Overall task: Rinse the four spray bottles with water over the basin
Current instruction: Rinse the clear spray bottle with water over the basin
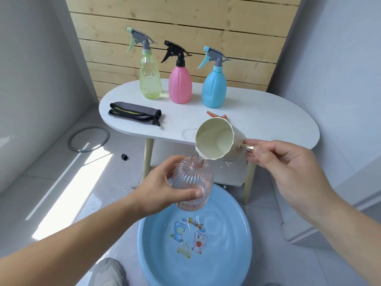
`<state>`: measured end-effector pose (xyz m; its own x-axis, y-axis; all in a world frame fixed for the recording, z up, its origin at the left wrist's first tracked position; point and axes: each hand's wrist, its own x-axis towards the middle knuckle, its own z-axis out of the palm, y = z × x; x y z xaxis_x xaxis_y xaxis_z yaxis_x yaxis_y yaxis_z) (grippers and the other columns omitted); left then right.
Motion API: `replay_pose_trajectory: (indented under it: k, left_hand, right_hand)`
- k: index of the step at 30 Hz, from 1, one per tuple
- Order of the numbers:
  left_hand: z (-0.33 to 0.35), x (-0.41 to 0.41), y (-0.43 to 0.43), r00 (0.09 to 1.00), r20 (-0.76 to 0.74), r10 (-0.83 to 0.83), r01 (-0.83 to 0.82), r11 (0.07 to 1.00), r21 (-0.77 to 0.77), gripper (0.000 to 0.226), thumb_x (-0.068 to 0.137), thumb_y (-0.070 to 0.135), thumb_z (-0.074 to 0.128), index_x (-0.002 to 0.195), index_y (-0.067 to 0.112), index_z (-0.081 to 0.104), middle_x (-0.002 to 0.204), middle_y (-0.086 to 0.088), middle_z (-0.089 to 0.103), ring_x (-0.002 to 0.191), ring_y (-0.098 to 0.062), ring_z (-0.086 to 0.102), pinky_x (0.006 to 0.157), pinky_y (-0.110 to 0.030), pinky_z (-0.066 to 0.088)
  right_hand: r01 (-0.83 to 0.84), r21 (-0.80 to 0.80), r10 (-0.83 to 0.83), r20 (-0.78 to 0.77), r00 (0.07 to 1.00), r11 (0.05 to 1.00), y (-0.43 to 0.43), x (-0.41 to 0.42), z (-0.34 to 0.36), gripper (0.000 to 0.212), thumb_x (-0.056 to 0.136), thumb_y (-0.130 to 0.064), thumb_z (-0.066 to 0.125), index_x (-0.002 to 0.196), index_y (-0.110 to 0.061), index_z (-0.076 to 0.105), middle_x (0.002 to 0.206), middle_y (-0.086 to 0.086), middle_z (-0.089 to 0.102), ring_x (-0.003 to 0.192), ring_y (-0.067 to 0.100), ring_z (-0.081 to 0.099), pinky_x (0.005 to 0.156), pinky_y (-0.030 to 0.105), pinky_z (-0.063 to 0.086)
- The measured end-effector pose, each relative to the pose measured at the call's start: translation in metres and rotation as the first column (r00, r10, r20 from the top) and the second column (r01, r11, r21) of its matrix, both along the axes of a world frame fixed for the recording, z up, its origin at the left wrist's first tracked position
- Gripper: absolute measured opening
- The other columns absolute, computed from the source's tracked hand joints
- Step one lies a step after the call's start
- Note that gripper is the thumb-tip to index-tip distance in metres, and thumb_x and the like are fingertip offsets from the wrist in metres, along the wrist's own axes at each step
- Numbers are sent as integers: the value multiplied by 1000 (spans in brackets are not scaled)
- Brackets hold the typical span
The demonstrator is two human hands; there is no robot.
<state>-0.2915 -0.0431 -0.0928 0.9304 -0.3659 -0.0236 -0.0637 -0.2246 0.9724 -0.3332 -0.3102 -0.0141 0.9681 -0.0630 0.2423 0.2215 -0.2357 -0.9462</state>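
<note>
While we pour, our hands stand apart, each occupied.

Item 1: clear ribbed bottle (193, 182), uncapped, nearly upright, gripped round its body by our left hand (162, 188) above the far rim of the blue basin (144, 244), which sits on the floor.

Item 2: cream jug (216, 139), tipped with its lip at the bottle's neck and water running in; our right hand (288, 168) is curled round its handle.

Items 3–5: green spray bottle (149, 79), pink spray bottle (180, 85) and blue spray bottle (214, 89), upright in a row at the back of the white worktop (268, 120), sprayers fitted.

Item 6: folded grey cloth (134, 112), on the worktop's left end.

Item 7: orange sprayer part (214, 114), lying behind the jug.
</note>
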Motion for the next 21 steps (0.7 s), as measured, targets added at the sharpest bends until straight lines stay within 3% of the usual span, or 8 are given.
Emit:
replay_pose_trajectory:
  k: [7,21]
  left_hand:
    - [-3,0,-1,1000,-1,2,-2,1000,-3,79,57,44,95,128,31,62,120,10,74,115,-9,69,99,-30,57]
    - [-6,-1,0,1000,-12,14,-14,1000,-11,83,56,44,96,129,31,61,120,10,73,116,-8,68,98,-30,57]
  right_hand:
    - [14,-32,-14,-4,1000,999,0,0,0,15,89,-37,71,91,-25,79,115,-11,74,110,18,69,106,48,48]
    - [4,-77,0,47,999,997,3,-4,1,16,89,-27,66,82,-19,78,114,-8,75,110,13,69,104,51,49]
